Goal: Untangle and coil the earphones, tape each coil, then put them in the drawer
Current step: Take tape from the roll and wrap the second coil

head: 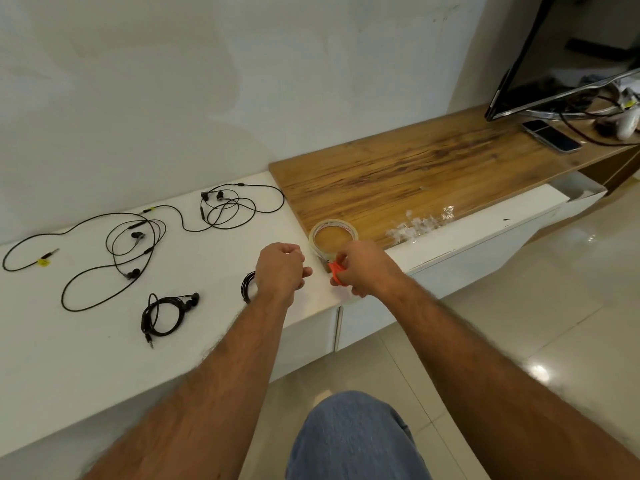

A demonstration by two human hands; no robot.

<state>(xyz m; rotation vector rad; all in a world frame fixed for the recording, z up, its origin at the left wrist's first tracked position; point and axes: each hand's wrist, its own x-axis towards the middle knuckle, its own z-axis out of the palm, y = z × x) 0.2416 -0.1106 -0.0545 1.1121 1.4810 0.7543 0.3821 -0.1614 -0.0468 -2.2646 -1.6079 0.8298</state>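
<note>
My left hand (281,268) is curled just left of the clear tape roll (333,234), its fingertips pinched as if on a strip of clear tape that barely shows. My right hand (363,268) grips orange scissors (335,271) beside the roll. A black coiled earphone (247,286) lies on the white counter (86,358), half hidden under my left wrist. A second coiled earphone (165,314) lies further left. Two uncoiled earphones are spread out behind: one at the left (119,247), one nearer the wall (225,206).
Crumpled bits of clear tape (420,221) sit along the front edge of the wooden top (415,168). A TV (568,53), a phone (552,135) and cables are at the far right. White drawer fronts (374,323) are below the counter. My knee in jeans (353,438) is in front.
</note>
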